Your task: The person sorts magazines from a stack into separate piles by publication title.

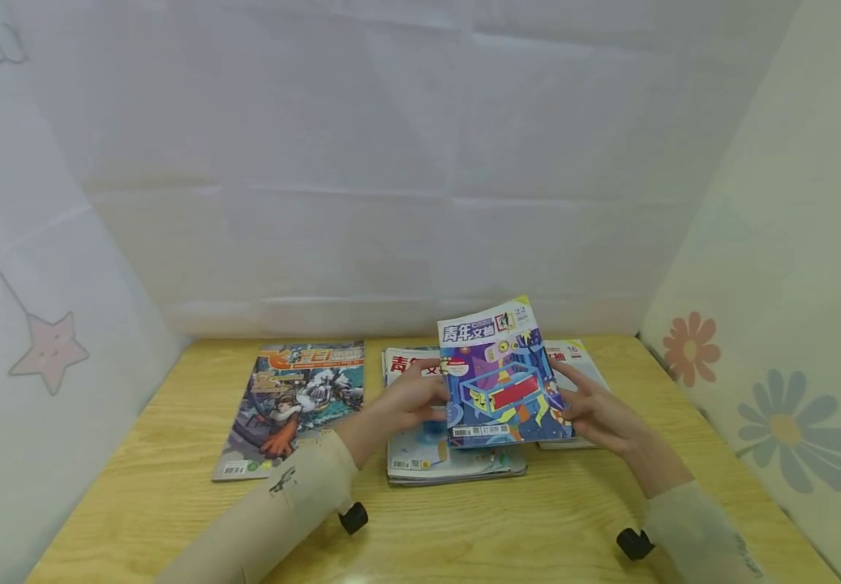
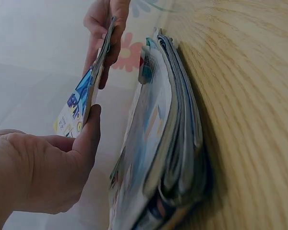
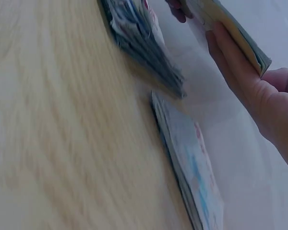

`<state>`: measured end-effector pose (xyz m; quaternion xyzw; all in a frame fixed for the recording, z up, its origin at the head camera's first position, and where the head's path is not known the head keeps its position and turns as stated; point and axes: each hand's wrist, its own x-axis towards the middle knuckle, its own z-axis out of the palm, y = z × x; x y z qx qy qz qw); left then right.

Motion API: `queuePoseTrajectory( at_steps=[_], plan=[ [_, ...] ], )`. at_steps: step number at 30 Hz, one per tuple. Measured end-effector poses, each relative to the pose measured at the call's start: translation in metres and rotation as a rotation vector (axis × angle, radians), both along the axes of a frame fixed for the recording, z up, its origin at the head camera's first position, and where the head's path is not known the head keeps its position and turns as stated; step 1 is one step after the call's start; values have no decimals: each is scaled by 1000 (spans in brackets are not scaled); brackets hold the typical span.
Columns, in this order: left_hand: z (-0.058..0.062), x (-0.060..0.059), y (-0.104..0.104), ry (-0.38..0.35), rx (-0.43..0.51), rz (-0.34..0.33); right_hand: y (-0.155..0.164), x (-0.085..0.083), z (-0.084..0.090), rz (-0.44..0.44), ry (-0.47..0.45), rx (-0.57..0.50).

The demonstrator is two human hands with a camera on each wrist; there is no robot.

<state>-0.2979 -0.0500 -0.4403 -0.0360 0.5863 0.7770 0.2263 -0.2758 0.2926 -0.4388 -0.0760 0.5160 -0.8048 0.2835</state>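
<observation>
Magazine (image 1: 504, 375) with a blue and purple cover is held up off the wooden table (image 1: 464, 519) between both hands, above the middle stack (image 1: 440, 454), its cover tilted toward the person so the front can be read.

On the far left of the table lies a comic magazine (image 1: 294, 405) with an orange title, flat and alone, well apart from the rest.

Next comes the left hand (image 1: 411, 399), gripping the lifted magazine's left edge. The left wrist view shows the thumb (image 2: 90, 129) pressed against the cover, while the other fingers are hidden behind it; this pinch likely steadies that side so the thin issue does not flop.

Under the magazine sits the middle stack, several issues thick, its edges uneven in the left wrist view, with the top cover showing pale blue.

The right hand (image 1: 595, 414) takes the right edge, fingers (image 3: 230, 57) laid long against the back and curled round it, holding the other side up.

Just beside and behind that hand, a thin right pile (image 1: 573, 361) lies flat on the table, partly covered by the hand and the raised magazine.
</observation>
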Motion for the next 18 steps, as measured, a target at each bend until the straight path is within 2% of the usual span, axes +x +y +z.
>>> queuePoseTrajectory(
  at_steps=[4,11,14,18],
  plan=[
    [1,-6,23,-8,-31,4,22,-1,-4,-5,31,23],
    [-7,-9,65,-31,29,1,60,-5,-8,-17,71,50],
    [-10,-11,77,-35,28,-11,71,-7,-9,-36,110,151],
    [-13,-17,95,-19,-8,-81,85,-12,-9,-146,144,365]
  ],
)
